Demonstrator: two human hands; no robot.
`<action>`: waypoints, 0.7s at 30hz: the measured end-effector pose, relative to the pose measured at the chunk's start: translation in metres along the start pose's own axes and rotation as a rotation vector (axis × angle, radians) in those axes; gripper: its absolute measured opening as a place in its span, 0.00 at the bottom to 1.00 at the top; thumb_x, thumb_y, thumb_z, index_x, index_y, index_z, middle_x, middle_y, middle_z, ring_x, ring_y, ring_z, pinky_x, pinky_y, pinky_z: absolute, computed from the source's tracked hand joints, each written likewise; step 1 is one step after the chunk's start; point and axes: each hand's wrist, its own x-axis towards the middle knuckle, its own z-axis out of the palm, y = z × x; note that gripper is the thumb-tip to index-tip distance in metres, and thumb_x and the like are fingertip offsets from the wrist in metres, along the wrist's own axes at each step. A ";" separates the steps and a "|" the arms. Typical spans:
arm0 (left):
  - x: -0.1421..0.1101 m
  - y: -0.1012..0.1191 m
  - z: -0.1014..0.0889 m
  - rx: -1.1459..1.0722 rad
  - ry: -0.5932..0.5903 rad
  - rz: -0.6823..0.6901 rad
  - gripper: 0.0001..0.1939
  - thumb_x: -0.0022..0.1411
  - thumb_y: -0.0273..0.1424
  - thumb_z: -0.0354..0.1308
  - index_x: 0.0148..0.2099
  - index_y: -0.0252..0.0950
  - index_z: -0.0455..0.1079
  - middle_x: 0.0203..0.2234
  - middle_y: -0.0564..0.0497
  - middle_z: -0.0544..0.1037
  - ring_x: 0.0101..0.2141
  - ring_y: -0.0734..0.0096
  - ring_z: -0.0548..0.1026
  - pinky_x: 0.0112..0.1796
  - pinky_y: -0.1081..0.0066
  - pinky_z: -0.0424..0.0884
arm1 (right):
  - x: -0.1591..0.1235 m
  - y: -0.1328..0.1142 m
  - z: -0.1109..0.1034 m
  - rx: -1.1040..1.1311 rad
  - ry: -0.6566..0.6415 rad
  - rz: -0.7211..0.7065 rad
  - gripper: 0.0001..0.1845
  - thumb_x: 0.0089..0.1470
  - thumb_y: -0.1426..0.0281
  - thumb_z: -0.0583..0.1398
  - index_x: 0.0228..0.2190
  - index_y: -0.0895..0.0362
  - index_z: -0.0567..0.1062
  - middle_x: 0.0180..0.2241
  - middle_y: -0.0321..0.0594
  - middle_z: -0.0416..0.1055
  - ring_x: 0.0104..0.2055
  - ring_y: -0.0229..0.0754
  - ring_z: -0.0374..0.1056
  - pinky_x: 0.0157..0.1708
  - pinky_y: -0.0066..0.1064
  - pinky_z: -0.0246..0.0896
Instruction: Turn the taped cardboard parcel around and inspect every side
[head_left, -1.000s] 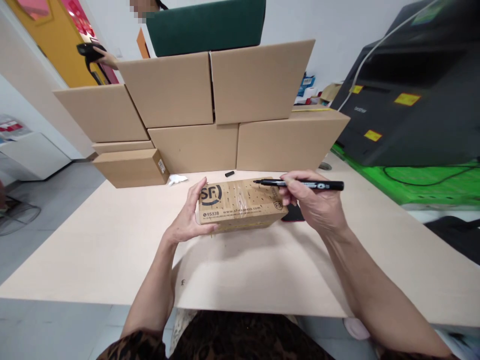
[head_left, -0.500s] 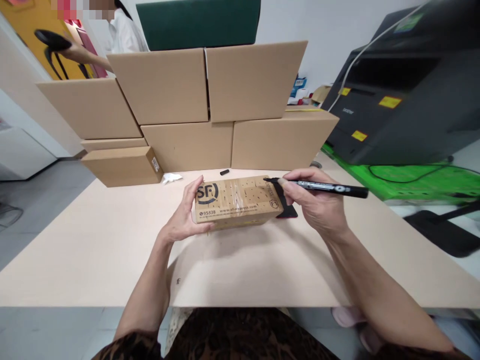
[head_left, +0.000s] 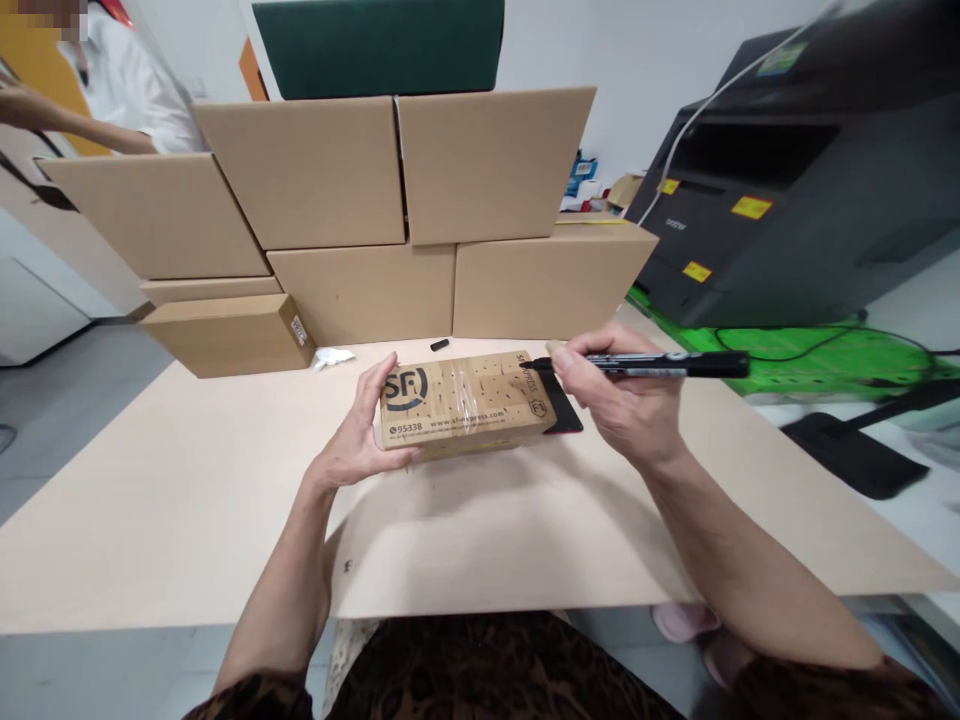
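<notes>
A small brown cardboard box point(head_left: 465, 400) with SF print and clear tape is on the pale table, tilted slightly toward me. My left hand point(head_left: 360, 430) grips its left end, thumb along the near lower edge and fingers at the far side. My right hand point(head_left: 626, 395) pinches a black marker pen point(head_left: 675, 365), uncapped, its tip at the upper right of the box's printed face. Beyond the box lies a small black pen cap point(head_left: 439, 345). A flat black object point(head_left: 564, 405), perhaps a phone, is partly hidden behind the box's right end.
Large cardboard boxes point(head_left: 360, 295) are stacked along the table's point(head_left: 187, 520) far edge, topped by a dark green box point(head_left: 382, 45). A crumpled white scrap point(head_left: 332, 357) lies at left. A dark printer point(head_left: 757, 190) stands right, on green. Behind the stack is another person point(head_left: 127, 80) in white.
The marker tip has shifted slightly down on the box, and the pen lies more level. My view has turned a little right. The other person's arm has moved left.
</notes>
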 end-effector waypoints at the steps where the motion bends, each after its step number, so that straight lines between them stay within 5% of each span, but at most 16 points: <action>1: 0.000 0.000 0.000 0.003 0.003 -0.002 0.65 0.52 0.44 0.77 0.81 0.58 0.40 0.72 0.42 0.54 0.71 0.32 0.56 0.71 0.31 0.55 | 0.000 0.001 0.002 -0.019 -0.062 0.018 0.16 0.59 0.60 0.69 0.24 0.51 0.74 0.19 0.30 0.65 0.20 0.34 0.59 0.19 0.28 0.55; 4: 0.000 0.000 0.000 0.011 0.003 -0.009 0.65 0.53 0.44 0.77 0.81 0.59 0.39 0.72 0.42 0.54 0.71 0.33 0.56 0.71 0.30 0.54 | 0.001 0.007 0.004 -0.075 -0.214 0.060 0.16 0.60 0.63 0.67 0.23 0.52 0.73 0.19 0.30 0.65 0.21 0.35 0.59 0.22 0.29 0.56; 9: 0.000 0.000 0.001 0.000 -0.007 0.004 0.66 0.52 0.44 0.78 0.81 0.58 0.39 0.72 0.42 0.55 0.71 0.33 0.56 0.71 0.31 0.54 | 0.004 0.023 -0.020 -0.231 0.008 -0.101 0.09 0.61 0.64 0.68 0.29 0.51 0.77 0.25 0.32 0.72 0.25 0.37 0.65 0.27 0.30 0.60; 12: 0.001 -0.001 0.003 -0.012 0.002 -0.024 0.66 0.52 0.43 0.78 0.81 0.56 0.40 0.73 0.41 0.54 0.72 0.34 0.56 0.72 0.32 0.53 | 0.003 0.057 -0.049 -0.455 0.013 -0.151 0.05 0.63 0.64 0.65 0.34 0.50 0.80 0.32 0.37 0.77 0.32 0.42 0.71 0.34 0.34 0.66; 14: 0.001 -0.003 0.005 -0.027 0.012 -0.044 0.65 0.53 0.44 0.78 0.81 0.55 0.40 0.74 0.41 0.53 0.72 0.34 0.55 0.72 0.33 0.52 | -0.003 0.090 -0.069 -0.636 -0.109 -0.162 0.06 0.63 0.67 0.62 0.39 0.51 0.81 0.36 0.42 0.78 0.38 0.48 0.75 0.41 0.39 0.69; 17: 0.002 -0.007 0.007 -0.060 0.028 -0.064 0.64 0.54 0.45 0.77 0.81 0.54 0.42 0.75 0.41 0.51 0.74 0.34 0.53 0.73 0.33 0.49 | -0.019 0.137 -0.090 -1.006 -0.390 0.024 0.17 0.58 0.79 0.57 0.44 0.55 0.82 0.36 0.45 0.74 0.34 0.47 0.72 0.34 0.35 0.63; 21: 0.001 -0.015 0.009 -0.094 0.053 -0.079 0.63 0.54 0.45 0.77 0.81 0.54 0.43 0.76 0.41 0.51 0.74 0.35 0.53 0.73 0.35 0.48 | -0.039 0.167 -0.099 -1.192 -0.616 0.163 0.19 0.54 0.84 0.55 0.39 0.58 0.82 0.39 0.49 0.74 0.36 0.47 0.72 0.35 0.33 0.60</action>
